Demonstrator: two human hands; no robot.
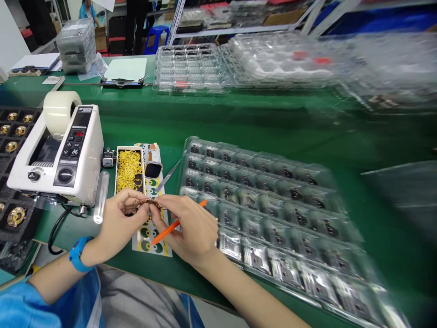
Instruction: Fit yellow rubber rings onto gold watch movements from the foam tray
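Observation:
My left hand (127, 216) and my right hand (191, 225) meet over a patterned sticker sheet (145, 237). Between their fingertips they pinch a small brown, copper-toned part (150, 202), mostly hidden by the fingers. An orange stick-like tool (167, 231) also sits in my right hand, slanting down to the left. Just beyond my left hand stands a white box of yellow rings (129, 166). Right beside it lies a smartwatch-like object (153, 169). A pointed metal blade, perhaps tweezers (168, 176), lies near my right hand.
A white tape dispenser (73, 155) stands left, with a small counter (108, 157) and a clear tube (101, 197) beside it. A clear compartment tray (273, 205) of dark parts covers the right side. Black foam (20, 182) holds gold round parts. Stacked trays (273, 54) line the back.

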